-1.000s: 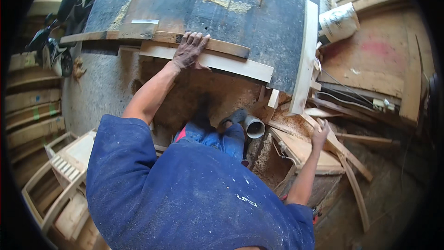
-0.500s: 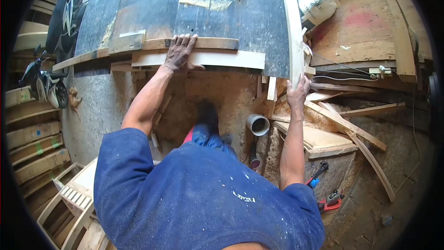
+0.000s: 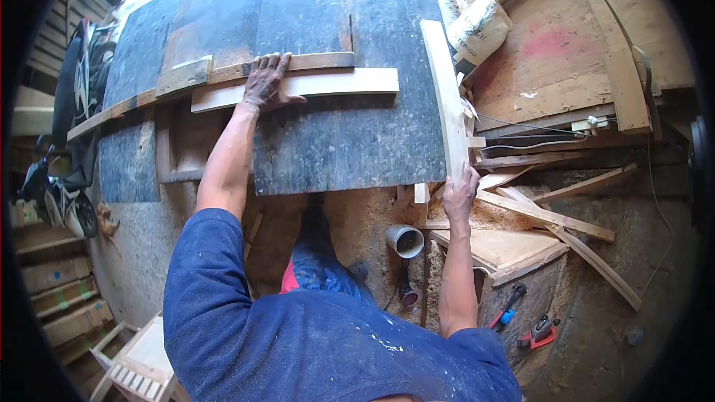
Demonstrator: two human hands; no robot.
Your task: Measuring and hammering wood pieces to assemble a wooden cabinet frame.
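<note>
My left hand (image 3: 266, 80) is laid across a brown wooden strip (image 3: 320, 61) and a pale wooden strip (image 3: 350, 82) side by side on a dark work surface (image 3: 335, 138). Its fingers hook over the brown strip, with the thumb out to the right over the pale one. A short wooden block (image 3: 184, 77) sits against the brown strip, left of this hand. My right hand (image 3: 460, 190) grips the near end of a long pale board (image 3: 445, 97) along the surface's right edge. The underside of that grip is hidden.
A white bucket (image 3: 405, 241) stands below the near edge. At right lie wood offcuts (image 3: 544, 212), a cord (image 3: 532, 141) and a red-and-black tool (image 3: 539, 333). A white sack (image 3: 479, 33) rests behind the pale board. A motorcycle (image 3: 71, 179) is at far left.
My left hand and the two strips now sit farther in from the near edge, with dark surface showing in front. My right hand keeps the pale board's end. The sawdust streak is no longer visible.
</note>
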